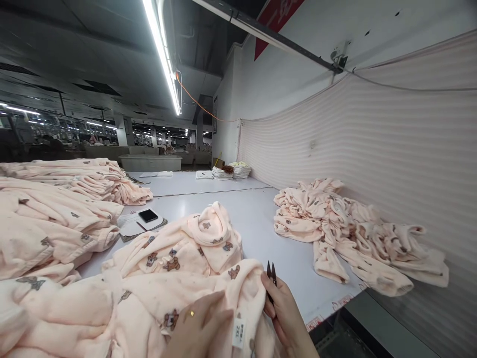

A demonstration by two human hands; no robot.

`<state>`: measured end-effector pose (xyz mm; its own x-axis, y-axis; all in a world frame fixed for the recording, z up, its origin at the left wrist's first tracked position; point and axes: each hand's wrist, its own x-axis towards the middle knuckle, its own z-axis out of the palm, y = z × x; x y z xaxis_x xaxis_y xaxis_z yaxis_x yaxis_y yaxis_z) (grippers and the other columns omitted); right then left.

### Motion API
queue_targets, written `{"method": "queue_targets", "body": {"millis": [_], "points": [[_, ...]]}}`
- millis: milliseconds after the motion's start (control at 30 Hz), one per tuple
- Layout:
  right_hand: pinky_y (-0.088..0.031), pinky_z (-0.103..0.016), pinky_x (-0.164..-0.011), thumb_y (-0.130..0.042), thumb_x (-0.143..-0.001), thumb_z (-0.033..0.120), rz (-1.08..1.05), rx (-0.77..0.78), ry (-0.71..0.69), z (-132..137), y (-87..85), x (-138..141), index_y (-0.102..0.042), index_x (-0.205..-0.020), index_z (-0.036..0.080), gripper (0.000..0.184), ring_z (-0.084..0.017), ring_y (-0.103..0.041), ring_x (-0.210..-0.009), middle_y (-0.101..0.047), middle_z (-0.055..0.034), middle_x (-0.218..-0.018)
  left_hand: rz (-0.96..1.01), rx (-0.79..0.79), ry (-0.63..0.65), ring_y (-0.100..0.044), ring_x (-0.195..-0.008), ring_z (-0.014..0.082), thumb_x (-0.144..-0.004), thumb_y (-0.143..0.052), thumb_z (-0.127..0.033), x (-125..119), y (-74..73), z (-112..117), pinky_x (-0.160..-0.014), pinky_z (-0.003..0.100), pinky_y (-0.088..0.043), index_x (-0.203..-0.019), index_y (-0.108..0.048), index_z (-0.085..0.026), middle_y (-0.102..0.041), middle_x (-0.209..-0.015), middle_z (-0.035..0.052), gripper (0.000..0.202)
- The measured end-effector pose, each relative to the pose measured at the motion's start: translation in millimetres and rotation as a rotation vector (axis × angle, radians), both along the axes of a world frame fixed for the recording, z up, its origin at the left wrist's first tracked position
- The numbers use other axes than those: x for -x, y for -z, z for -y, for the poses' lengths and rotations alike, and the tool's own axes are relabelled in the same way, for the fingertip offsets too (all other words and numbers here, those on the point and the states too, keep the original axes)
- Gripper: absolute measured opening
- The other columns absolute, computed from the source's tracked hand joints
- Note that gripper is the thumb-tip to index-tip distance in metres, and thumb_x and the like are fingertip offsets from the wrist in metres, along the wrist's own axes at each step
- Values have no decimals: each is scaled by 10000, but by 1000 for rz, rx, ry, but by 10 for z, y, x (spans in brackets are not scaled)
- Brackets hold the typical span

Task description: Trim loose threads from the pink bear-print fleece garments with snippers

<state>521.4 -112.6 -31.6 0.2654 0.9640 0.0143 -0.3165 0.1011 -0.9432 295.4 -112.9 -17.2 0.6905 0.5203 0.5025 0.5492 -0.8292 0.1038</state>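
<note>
A pale pink fleece garment (179, 283) with a brown bear print lies bunched across the near side of the table. My left hand (199, 323), with a gold ring, gathers a fold of it between thumb and fingers, beside a white size label (239, 333) reading 2XL. In my right hand (285, 313) are dark thread snips (272, 273), their two pointed blades apart and directed upward. The thumb and fingers of that hand also touch the garment's rolled edge. The snips' lower part is hidden in my palm.
Stacked pink garments (55, 214) fill the left side, and a loose heap (335, 223) lies at right against the striped curtain (391, 129). A phone (148, 215) rests on papers. White folded stacks (222, 172) stand at the back. The table's edge (335, 303) runs along the right.
</note>
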Motion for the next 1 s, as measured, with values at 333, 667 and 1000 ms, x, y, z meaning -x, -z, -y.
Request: {"method": "queue_targets", "body": {"millis": [333, 667, 1000], "points": [[-125, -162, -328, -718, -741, 516, -224, 53, -230, 308, -127, 251, -537, -666, 173, 394, -8, -160, -307, -372, 112, -372, 324, 927, 163, -551, -1136, 254, -805, -624, -355, -227, -485, -280, -1002, 378, -418, -1346, -450, -265, -610, -1237, 59, 576], [-402, -205, -605, -675, -768, 500, 269, -155, 8, 394, -212, 431, -550, -756, 195, 329, -124, -498, -661, -522, 34, -687, 987, 1613, 275, -615, -726, 188, -775, -663, -341, -244, -241, -148, -739, 296, -456, -896, -699, -112, -684, -712, 46, 262], [-458, -245, -628, -613, -803, 538, 302, -123, -289, 639, -157, 460, -575, -958, 212, 363, -158, -610, -654, -683, -27, -728, 1192, 1643, 123, -508, -605, 106, -605, -647, -89, -30, -49, 29, -565, 214, -363, -746, -597, -192, -593, -740, -40, 182]]}}
